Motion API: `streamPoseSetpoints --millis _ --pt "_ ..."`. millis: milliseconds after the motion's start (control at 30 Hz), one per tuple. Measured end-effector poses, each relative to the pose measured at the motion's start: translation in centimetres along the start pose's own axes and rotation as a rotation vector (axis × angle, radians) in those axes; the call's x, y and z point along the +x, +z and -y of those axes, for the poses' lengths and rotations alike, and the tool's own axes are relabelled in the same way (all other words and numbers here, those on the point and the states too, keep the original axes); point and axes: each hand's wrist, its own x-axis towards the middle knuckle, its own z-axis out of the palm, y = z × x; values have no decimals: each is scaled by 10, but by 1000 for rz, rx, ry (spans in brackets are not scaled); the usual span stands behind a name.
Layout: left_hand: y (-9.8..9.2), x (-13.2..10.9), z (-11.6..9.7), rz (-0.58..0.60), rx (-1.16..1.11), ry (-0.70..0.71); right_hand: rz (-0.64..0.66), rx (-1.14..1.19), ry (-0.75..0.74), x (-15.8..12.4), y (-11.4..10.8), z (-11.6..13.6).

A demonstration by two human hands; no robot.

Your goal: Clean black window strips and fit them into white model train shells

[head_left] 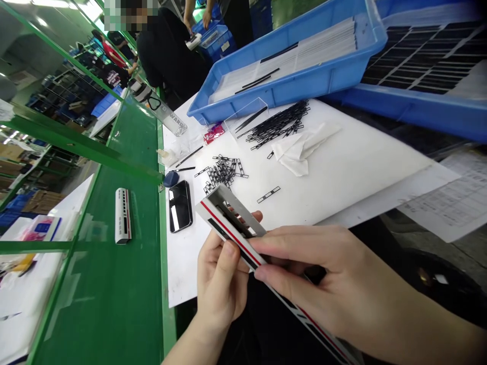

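A long white model train car shell (pixel 243 247) with a red stripe and dark window band runs slantwise between my hands, its hollow side partly showing. My left hand (pixel 222 279) grips it near the upper end, thumb on the striped side. Around its middle, my right hand (pixel 312 274) pinches the shell with thumb and fingers; whether a small part is also between them I cannot tell. Past the shell lies a heap of small black window-frame strips (pixel 222 171). One single black strip (pixel 268 194) lies apart on the white table (pixel 365 172).
A phone (pixel 180 206), a bottle (pixel 163 111), tweezers (pixel 251 119), a cloth (pixel 304 147) and a pile of longer black strips (pixel 277 124) are on the table. Blue trays (pixel 281 81) stand behind. Another train car shell (pixel 123 215) rests on the green ledge. A person (pixel 171 50) sits beyond.
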Motion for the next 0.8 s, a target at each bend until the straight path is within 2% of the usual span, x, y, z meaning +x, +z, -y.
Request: streamPoseSetpoints --millis 200,400,500,667,800 --pt "-6 3 4 -27 11 -91 3 40 75 2 1 -7" --pt "-5 13 7 -208 108 83 82 30 188 -4 -6 -14" --pt "1 17 4 -240 138 184 118 6 283 -5 -9 -19" --pt "5 20 0 -235 155 148 92 -13 276 -3 -13 -21" --pt "5 24 -3 -246 153 161 184 61 287 -4 -18 -20"
